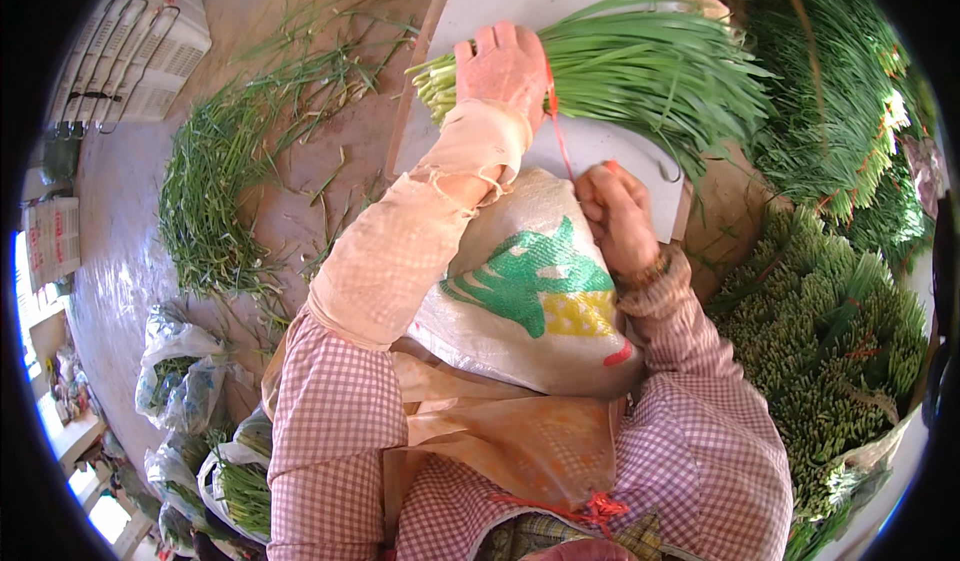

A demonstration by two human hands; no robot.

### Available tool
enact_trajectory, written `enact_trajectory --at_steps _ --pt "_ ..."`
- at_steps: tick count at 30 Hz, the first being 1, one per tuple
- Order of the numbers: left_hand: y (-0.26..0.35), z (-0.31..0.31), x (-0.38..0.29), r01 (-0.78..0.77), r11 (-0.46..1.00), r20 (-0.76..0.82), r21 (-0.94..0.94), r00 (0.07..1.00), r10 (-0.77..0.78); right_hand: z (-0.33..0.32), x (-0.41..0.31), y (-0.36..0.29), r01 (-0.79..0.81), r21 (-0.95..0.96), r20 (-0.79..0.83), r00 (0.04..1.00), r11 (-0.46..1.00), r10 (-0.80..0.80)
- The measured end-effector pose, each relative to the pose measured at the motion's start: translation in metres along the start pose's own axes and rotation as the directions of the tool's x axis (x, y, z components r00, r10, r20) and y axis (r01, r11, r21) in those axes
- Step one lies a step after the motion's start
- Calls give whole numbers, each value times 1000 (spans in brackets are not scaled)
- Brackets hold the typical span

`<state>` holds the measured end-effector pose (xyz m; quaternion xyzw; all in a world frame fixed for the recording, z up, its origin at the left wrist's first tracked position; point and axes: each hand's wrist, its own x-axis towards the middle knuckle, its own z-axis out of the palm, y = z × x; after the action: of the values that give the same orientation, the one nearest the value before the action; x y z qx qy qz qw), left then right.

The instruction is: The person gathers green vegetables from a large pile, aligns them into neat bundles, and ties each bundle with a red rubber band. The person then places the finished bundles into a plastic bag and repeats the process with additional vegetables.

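Observation:
My left hand [504, 65] presses around the stem end of a bundle of garlic chives [637, 65], whose leaves fan out to the right. A thin red plastic tie [556, 114] comes from the bundle beside my left fingers and runs taut towards me. Its lower end goes into my right hand [619, 216], which is closed in a fist at the near edge of a white board [607, 141]. The bundle lies on this board. Over my lap is a white woven sack [517, 283] with a green and yellow print. The tie's path under the bundle is hidden.
Tied green bundles [825, 351] are heaped at my right, with more leafy bundles [817, 95] beyond. Loose trimmings [210, 186] litter the floor at left. Plastic bags of greens [180, 366] stand at lower left, and folded printed sacks or cartons [135, 50] at upper left.

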<state>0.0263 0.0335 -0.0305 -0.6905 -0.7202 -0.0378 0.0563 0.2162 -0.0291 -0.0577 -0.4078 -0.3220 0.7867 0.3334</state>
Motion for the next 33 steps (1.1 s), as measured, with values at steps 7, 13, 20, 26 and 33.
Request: enact_trajectory --at_steps 7,13,20,26,33 --pt "-30 -34 -20 -154 957 41 -244 985 169 -4 36 -22 -277 -315 74 946 908 314" --pt "-30 -36 52 59 920 507 -388 847 159 -17 65 -33 -217 -614 123 924 759 363" --pt "-36 -19 -2 -209 538 -81 -817 964 251 -35 79 -44 584 -787 608 680 -199 -409" --pt "-23 -65 -9 -501 615 -743 -609 631 -222 1 50 -148 404 -903 354 891 143 -285" --pt "-33 -20 -28 -388 438 -556 -811 746 -368 -42 125 -114 354 -926 374 910 -131 -180"
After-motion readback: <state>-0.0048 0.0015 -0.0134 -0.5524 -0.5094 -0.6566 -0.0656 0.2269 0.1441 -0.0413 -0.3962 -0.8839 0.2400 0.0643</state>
